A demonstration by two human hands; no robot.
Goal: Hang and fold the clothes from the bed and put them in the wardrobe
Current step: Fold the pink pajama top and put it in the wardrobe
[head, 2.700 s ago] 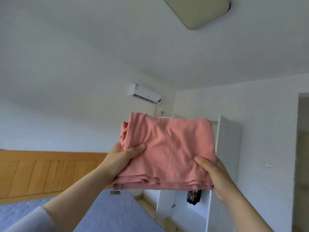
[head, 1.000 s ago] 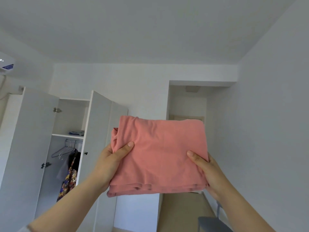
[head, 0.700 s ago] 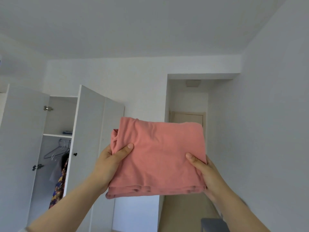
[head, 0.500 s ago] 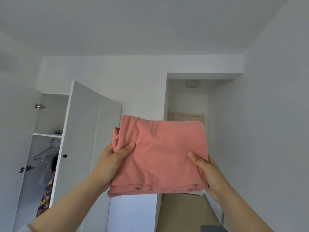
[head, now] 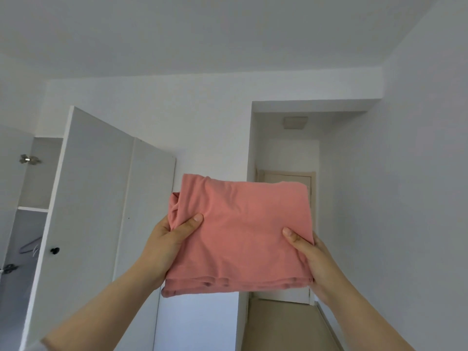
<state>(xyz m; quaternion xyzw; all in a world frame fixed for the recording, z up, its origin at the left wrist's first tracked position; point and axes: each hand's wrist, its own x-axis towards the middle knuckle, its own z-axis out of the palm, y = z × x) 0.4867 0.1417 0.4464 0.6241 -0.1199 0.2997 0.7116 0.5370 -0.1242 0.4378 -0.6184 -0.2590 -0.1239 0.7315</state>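
Folded pink garment (head: 240, 231): held up in the air between both hands, flat and roughly level. Several layers show along its near edge, so the folding looks finished. It is not yet in the wardrobe.
Left hand (head: 169, 241): grips the garment's left side, with the thumb (head: 193, 220) pressed on top and the other fingers hidden under the cloth. This is the bunched side, and the pinch probably keeps loose folds from sliding out.
Right hand (head: 312, 257): grips the near right corner the same way, thumb on top and fingers out of sight beneath.
Hands: apart, one clamped on each side. That spreads the load and keeps the stack from sagging or opening.
Wardrobe (head: 38, 178): well off to the left of the left hand and further away, with only a strip of its inside showing.
Wardrobe door (head: 93, 198): swung open, standing between the left hand and the opening. It has a black knob (head: 54, 250) at about hand height.
Shelf (head: 33, 209): inside the wardrobe, far left of the hands. It seems a likely spot for folded items.
Hanger (head: 30, 247): below the shelf.
Hallway door (head: 286, 183): straight beyond the garment, partly hidden by it.
Step in hand: carrying the garment. It must next swing left around the open door.
Risk: the layers could slip if either thumb eases.
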